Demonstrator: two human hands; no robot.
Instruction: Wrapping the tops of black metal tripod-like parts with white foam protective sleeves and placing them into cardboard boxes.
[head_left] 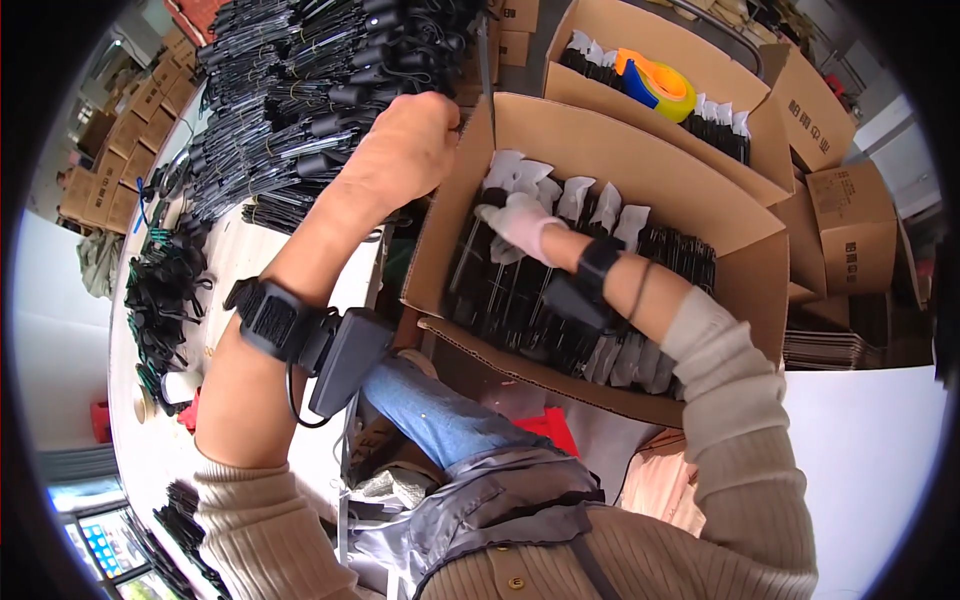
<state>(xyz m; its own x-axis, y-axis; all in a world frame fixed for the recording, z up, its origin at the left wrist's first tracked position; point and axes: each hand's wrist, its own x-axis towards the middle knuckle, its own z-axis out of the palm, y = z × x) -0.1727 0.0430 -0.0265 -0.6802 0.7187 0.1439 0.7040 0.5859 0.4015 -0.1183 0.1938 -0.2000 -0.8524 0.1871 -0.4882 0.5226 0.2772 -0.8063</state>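
Note:
Inside an open cardboard box (610, 150), my right hand (520, 225), in a pale glove with a pink cuff, has its fingers closed at the dark end of a black umbrella frame (466, 245). More slim black frames stand packed around it, several with white wrapped ends (575, 198). My left hand (415, 145) is curled closed above the box's left edge, beside a big pile of black umbrella frames with handles (300, 110). Whatever lies in its fingers is hidden from view.
Behind the box, a second carton (660, 50) holds similar pieces and a blue-and-yellow tape dispenser (655, 85). The pile rests on a white table (270, 240), with black corded pieces (165, 310) along its left side. Stacked cartons (850, 220) stand at right.

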